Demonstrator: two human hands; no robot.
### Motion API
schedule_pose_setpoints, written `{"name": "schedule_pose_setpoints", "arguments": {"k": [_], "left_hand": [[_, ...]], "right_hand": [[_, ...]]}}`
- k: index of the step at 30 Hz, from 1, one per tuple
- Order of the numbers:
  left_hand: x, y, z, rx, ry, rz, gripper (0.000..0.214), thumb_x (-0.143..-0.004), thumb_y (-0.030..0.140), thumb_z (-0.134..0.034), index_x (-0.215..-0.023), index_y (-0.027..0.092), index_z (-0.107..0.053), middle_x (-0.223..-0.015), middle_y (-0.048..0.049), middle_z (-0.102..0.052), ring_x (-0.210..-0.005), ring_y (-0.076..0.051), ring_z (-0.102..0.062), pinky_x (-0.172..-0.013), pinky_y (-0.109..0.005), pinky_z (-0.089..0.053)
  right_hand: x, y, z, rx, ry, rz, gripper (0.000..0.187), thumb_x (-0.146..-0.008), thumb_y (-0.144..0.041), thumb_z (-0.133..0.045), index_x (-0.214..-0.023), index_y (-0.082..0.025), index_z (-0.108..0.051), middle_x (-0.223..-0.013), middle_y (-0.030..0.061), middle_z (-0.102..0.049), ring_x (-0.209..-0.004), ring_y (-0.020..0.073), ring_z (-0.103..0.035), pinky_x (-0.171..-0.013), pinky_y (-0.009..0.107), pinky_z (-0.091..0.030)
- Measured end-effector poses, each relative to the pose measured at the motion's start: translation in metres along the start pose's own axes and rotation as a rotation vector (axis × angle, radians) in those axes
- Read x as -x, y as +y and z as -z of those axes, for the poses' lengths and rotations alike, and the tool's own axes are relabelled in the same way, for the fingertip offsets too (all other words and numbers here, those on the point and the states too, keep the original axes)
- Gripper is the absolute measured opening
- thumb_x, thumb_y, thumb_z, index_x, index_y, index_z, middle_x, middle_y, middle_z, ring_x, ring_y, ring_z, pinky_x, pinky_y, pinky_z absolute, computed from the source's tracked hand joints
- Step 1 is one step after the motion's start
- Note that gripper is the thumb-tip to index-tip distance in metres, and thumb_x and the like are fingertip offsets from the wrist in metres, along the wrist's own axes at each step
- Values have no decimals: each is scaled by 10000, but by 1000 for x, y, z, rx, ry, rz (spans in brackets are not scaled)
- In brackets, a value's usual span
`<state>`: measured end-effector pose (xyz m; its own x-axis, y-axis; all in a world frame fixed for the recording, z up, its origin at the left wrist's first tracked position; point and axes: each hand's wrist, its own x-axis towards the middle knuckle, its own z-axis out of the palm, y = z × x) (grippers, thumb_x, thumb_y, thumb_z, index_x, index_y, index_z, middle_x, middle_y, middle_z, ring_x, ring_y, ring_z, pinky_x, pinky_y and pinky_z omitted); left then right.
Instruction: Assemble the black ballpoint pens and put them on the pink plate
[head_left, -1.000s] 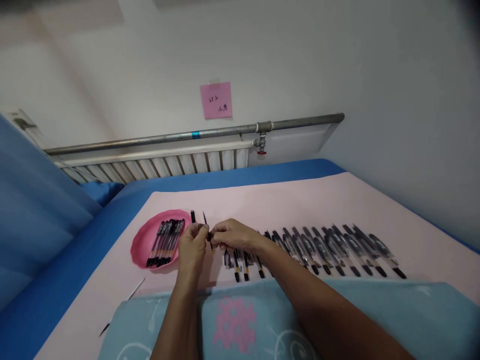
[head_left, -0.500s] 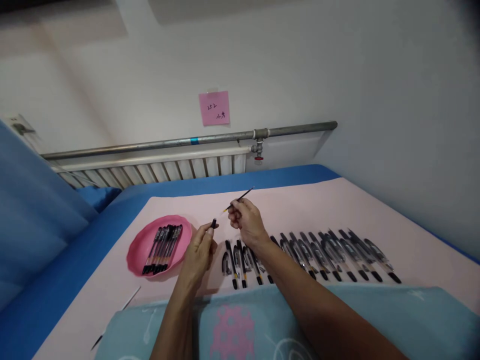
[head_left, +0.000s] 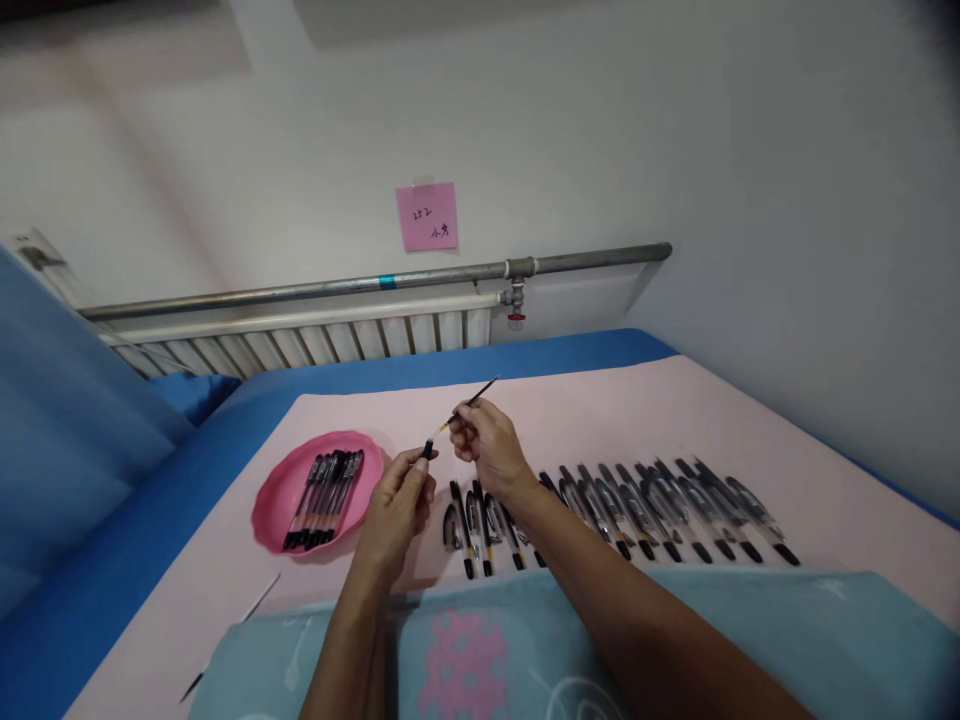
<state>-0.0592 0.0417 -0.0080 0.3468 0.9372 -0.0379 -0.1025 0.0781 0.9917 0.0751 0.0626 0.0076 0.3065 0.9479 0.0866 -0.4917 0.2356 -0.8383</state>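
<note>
Between the fingertips of my left hand (head_left: 400, 495) is a small black pen end piece (head_left: 428, 449), pointing up. My right hand (head_left: 487, 445) pinches a thin pen refill (head_left: 484, 390), dark along its upper length with a yellow band and pale tip low down. That tip reaches the top of the black piece; whether it is inside, I cannot tell. Below my right hand and forearm lies a row of pen parts, dark-ended barrels (head_left: 461, 530) and clear caps with black clips (head_left: 452, 528). My forearm hides part of the row.
On the left a pink scalloped bowl (head_left: 264, 500) holds several assembled pens (head_left: 326, 495). A thin white stick-like piece (head_left: 261, 596) lies near the front left edge. Teal patterned cloth (head_left: 337, 660) covers the near edge. A radiator (head_left: 360, 340) and pipe (head_left: 300, 293) run behind the table.
My right hand has moved slightly left and down, bringing the refill's tip from a small gap to the top of the black piece. My left hand has stayed almost in place.
</note>
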Motion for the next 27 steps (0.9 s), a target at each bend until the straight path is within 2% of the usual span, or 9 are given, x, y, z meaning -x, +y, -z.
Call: {"name": "schedule_pose_setpoints", "arguments": {"k": [12, 20, 24, 27], "left_hand": [[0, 0, 0, 13, -14, 8, 293, -788, 433, -479, -959, 198, -519, -544, 77, -378, -365, -15, -215, -355, -149, -125], [0, 1, 4, -41, -2, 27, 344, -760, 463, -502, -974, 197, -547, -534, 73, -383, -375, -21, -229, -361, -147, -144], [-1, 0, 6, -139, -18, 30, 322, -750, 456, -523, -929, 191, -566, -529, 67, -385, -401, -26, -276, -374, -140, -163], [-2, -2, 8, -75, 28, 28, 319, -742, 454, -536, -918, 188, -555, -517, 76, -366, -388, -21, -258, -368, -140, -149]], "right_hand": [[2, -1, -1, -4, -11, 18, 86, -665, -244, -528, -660, -170, -484, -510, -52, -516, -384, 51, -410, -315, 142, -243], [-1, -6, 4, 139, -47, 3, 72, -673, -243, -494, -664, -173, -489, -503, -55, -504, -376, 49, -392, -329, 147, -241], [1, -10, 6, 383, -212, -112, 70, -668, -221, -504, -636, -158, -508, -503, -50, -500, -379, 42, -387, -352, 151, -253], [3, -10, 6, 501, -377, -183, 112, -685, -259, -537, -675, -149, -558, -528, -46, -490, -409, 43, -384, -373, 156, -256]]}}
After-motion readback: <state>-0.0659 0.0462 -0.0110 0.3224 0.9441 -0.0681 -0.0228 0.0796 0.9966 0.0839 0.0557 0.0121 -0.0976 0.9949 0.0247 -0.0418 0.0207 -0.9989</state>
